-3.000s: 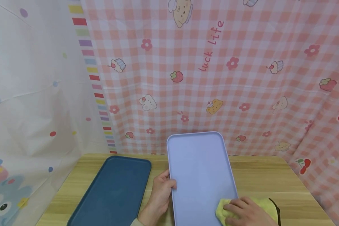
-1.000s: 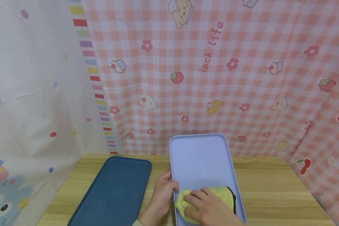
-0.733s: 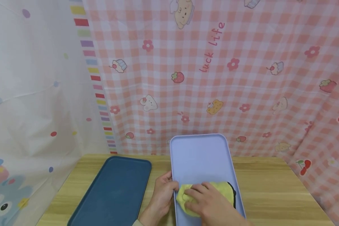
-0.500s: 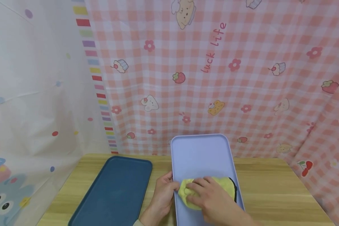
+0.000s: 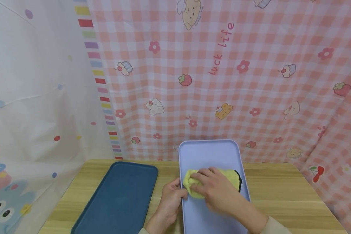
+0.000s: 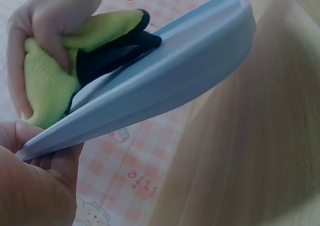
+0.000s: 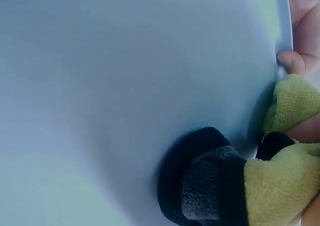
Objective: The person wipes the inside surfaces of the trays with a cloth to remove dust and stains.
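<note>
A light purple tray (image 5: 210, 154) is held tilted up above the table. My left hand (image 5: 170, 201) grips its left rim, thumb (image 7: 291, 61) over the inner side and fingers behind, as the left wrist view shows. Bunched under my right hand (image 5: 217, 190) is a yellow cloth (image 5: 229, 176) with a dark edge, pressed on the tray's inner face near the middle. In the left wrist view the right fingers curl round the cloth (image 6: 47, 83). Its dark grey underside (image 7: 207, 183) shows in the right wrist view.
A dark blue tray (image 5: 120, 198) lies flat on the wooden table (image 5: 283, 195), left of my left hand. Behind the table hangs a pink checked curtain (image 5: 169, 61). A white patterned curtain (image 5: 41, 81) hangs at the left.
My right hand and the cloth have moved from the tray's lower right edge to the left, then up the tray. The purple tray has shifted slightly right and down; my left hand still grips it.
</note>
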A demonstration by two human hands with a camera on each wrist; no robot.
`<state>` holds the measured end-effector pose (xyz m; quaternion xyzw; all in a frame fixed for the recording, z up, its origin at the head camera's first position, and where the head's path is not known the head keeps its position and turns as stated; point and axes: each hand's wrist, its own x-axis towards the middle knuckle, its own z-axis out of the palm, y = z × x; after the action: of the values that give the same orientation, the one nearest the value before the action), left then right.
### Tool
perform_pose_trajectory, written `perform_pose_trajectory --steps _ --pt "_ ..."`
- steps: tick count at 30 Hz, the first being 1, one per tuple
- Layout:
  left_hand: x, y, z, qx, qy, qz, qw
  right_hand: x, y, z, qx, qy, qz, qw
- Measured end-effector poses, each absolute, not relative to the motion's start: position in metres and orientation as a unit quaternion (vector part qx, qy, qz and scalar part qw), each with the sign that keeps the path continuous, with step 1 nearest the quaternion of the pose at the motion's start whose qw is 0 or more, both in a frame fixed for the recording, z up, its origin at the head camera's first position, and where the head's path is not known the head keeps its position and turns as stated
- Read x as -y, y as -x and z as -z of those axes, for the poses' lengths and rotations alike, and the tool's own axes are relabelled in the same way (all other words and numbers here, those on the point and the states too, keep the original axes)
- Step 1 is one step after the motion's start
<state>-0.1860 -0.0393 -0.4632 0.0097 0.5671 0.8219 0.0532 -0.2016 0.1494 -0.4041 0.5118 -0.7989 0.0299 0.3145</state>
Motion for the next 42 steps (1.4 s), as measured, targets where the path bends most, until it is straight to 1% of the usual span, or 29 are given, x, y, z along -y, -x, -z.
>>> perform_pose_trajectory --steps 8,16,25,33,42 --pt "0.038 0.187 0.465 -0.570 -0.008 -0.820 0.048 -0.141 0.215 0.393 0.810 -0.503 -0.004 0.301" --pt "0.038 0.186 0.464 -0.569 -0.013 -0.821 0.055 -0.137 0.232 0.375 0.828 -0.476 0.019 0.296" --pt "0.037 0.185 0.462 -0.565 -0.014 -0.823 0.055 -0.132 0.248 0.363 0.836 -0.465 0.009 0.293" --pt "0.037 0.185 0.462 -0.567 -0.009 -0.822 0.059 -0.133 0.256 0.358 0.844 -0.452 0.020 0.289" --pt "0.036 0.184 0.461 -0.561 -0.013 -0.825 0.058 -0.144 0.257 0.354 0.851 -0.436 0.041 0.289"
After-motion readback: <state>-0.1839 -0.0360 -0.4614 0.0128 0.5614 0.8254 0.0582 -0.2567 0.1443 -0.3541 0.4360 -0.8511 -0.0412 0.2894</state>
